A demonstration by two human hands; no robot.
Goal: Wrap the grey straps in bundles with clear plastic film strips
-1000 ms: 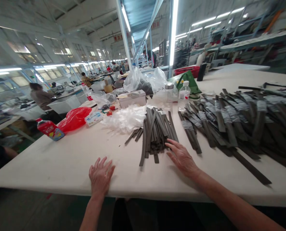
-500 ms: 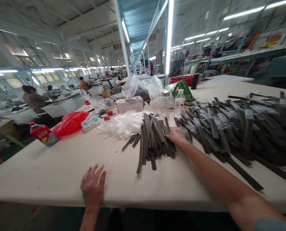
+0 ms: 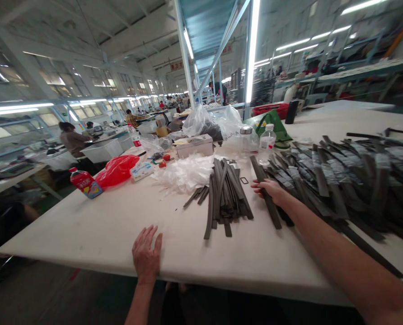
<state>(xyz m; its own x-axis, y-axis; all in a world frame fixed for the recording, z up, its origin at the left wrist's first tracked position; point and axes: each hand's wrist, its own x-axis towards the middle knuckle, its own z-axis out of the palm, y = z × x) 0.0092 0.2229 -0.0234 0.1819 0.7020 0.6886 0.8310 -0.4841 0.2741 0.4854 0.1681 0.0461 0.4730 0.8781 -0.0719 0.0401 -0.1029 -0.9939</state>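
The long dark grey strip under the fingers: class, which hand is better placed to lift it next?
Right, most likely: the right hand lies across the long dark grey strip, while the left hand rests flat at the near edge of the white table, well away from it.

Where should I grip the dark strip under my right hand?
Probably pinch the strip by its long edges just beyond your right hand, coming from above: it lies flat and narrow, and that far end is uncovered.
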